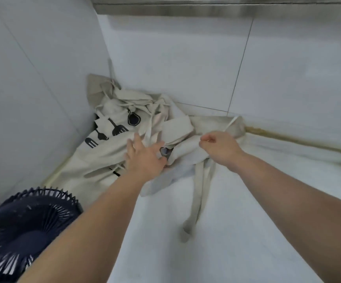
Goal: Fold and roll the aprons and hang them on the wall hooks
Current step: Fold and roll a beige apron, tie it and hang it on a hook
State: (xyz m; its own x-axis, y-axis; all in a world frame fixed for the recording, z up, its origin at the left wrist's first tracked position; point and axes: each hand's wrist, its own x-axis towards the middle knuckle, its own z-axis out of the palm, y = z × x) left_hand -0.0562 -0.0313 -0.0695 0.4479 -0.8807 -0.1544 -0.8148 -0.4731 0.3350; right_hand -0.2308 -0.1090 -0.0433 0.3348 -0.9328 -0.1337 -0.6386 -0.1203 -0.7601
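The left hand (145,158) lies flat on the aprons (104,154), its fingers (137,139) spread wide and pressing the cloth. The right hand (219,149) has its fingers (206,138) curled tight, pinching a fold of the same heap. The aprons sit crumpled in the corner of the white counter (247,231), against both tiled walls. Two flat straps (198,190) trail toward the near side, across smooth bare counter. The cloth is beige, matte and printed with dark utensil shapes. A navy ribbed fan (22,231) stands at the left.
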